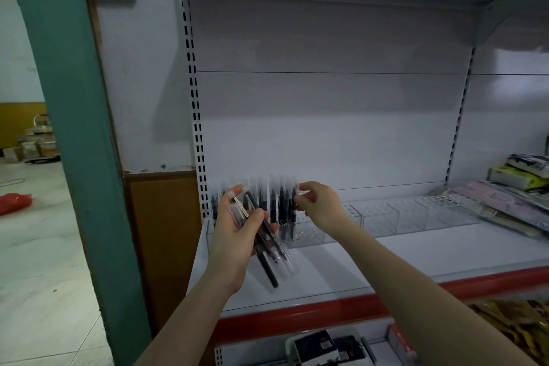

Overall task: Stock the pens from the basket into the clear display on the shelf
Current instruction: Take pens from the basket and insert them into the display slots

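At lower centre we hold spare pens (269,249) in our left hand (237,235), fingers curled around them; our right hand (319,205) pinches one pen (293,205) over the clear display (386,217); we should lower it upright into a free hole.

Two bare forearms in view, entering from the bottom edge toward the shelf (386,264), no sleeves visible anywhere up to the frame edge. Left hand (237,229) bare: no glove, ring, or watch seen. Right hand (319,205) bare too: no glove, wrist free of bands or jewellery. Fingernails too blurred to judge. No markings or tattoos seen on either arm. Rest of body out of frame.
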Demonstrator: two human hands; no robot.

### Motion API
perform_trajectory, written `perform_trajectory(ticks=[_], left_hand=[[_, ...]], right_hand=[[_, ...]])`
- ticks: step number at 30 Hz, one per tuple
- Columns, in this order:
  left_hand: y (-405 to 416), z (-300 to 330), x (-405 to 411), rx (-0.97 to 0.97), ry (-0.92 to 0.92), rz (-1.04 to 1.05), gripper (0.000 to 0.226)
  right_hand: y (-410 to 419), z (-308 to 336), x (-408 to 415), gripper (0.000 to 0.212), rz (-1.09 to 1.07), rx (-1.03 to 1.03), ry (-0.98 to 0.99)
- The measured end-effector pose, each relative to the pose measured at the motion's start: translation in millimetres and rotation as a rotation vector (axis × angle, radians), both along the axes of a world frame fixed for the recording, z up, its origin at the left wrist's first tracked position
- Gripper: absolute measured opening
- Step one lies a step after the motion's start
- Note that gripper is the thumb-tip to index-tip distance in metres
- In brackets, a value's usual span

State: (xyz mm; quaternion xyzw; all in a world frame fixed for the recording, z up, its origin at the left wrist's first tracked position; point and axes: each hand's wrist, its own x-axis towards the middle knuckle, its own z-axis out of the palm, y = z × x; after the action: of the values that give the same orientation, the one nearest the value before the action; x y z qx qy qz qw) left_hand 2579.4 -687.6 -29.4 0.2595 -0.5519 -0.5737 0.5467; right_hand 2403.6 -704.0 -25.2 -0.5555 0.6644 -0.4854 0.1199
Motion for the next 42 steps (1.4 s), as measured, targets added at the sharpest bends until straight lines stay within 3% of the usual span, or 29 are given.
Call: perform_trajectory(ticks=[2,4,12,15,20,24,30,34,37,42], left_hand=[[-1.4,1.0,0.0,-0.006,0.012,0.03,0.034],[-5.4,2.4,-0.3,-0.02,0.035,0.08,0.03],[-12.3,4.6,-10.1,-0.037,0.095,0.187,0.023],[-10.1,5.2,-13.0,-0.025,0.081,0.205,0.023],[-7.1,4.1,-21.3,0.028,0.074,0.105,0.009],[-4.2,1.9,-27.4,0.028,0.02,0.072,0.006],[-4.3,0.9,-26.3,-0.025,-0.022,0.055,0.016],[-4.2,-0.5,-27.4,-0.003,0.006,0.06,0.051],[-4.3,0.8,-28.3,0.005,0.001,0.056,0.047],[-8.5,3.3,-29.4,-0.017,-0.05,0.105,0.042]], right_hand=[[7.4,0.0,0.4,0.027,-0.002,-0.058,-0.082],[20.5,1.1,3.8,0.01,0.043,-0.084,-0.154],[61.2,-6.2,12.9,0.007,0.304,0.113,-0.203],[61.0,-6.1,6.2,0.004,0.264,0.068,-0.442],[58.2,-3.3,-4.9,0.007,0.287,-0.035,-1.058],[51.9,-1.6,-14.4,0.01,0.253,-0.154,-1.296],[50.3,7.2,-43.3,0.002,0.2,-0.322,-1.221],[45.3,14.6,-50.3,0.018,-0.006,-0.383,-0.984],[35.4,18.1,-50.5,0.018,-0.118,-0.414,-0.786],[15.9,20.4,-42.7,0.014,-0.097,-0.43,-0.542]])
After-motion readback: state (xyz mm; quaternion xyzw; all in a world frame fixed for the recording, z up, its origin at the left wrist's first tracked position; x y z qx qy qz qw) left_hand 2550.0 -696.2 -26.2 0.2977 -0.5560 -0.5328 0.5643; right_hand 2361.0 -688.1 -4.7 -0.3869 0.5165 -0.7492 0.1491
